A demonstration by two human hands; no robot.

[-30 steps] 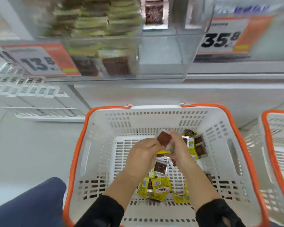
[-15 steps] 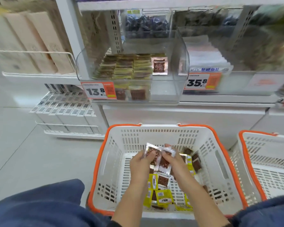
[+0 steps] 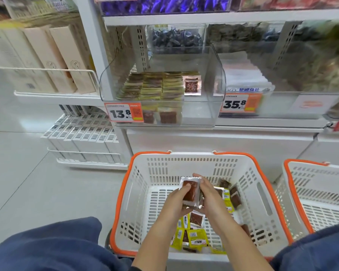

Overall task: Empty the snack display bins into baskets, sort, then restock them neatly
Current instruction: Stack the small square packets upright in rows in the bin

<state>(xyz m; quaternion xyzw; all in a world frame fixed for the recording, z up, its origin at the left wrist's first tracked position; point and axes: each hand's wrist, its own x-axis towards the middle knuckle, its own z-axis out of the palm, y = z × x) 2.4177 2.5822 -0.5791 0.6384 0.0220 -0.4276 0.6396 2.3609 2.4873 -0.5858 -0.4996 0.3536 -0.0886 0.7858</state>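
Observation:
Over the white basket with the orange rim, both hands hold a small stack of clear snack packets with brown filling. My left hand grips the stack from the left, thumb on its front. My right hand grips it from the right, fingers curled over the top edge. Several yellow and clear packets lie loose on the basket floor. Above stands the clear display bin, with neat rows of packets on its left and one packet upright to their right.
A second white basket sits at the right. Price tags 13.8 and 35.8 hang on the bin fronts. White boxes fill low shelves at the left. My blue-clad knees frame the basket.
The view has tilted up and back, bringing the shelf and bin into sight. My hands have gathered the packets into a squared stack and lifted it slightly above the basket floor.

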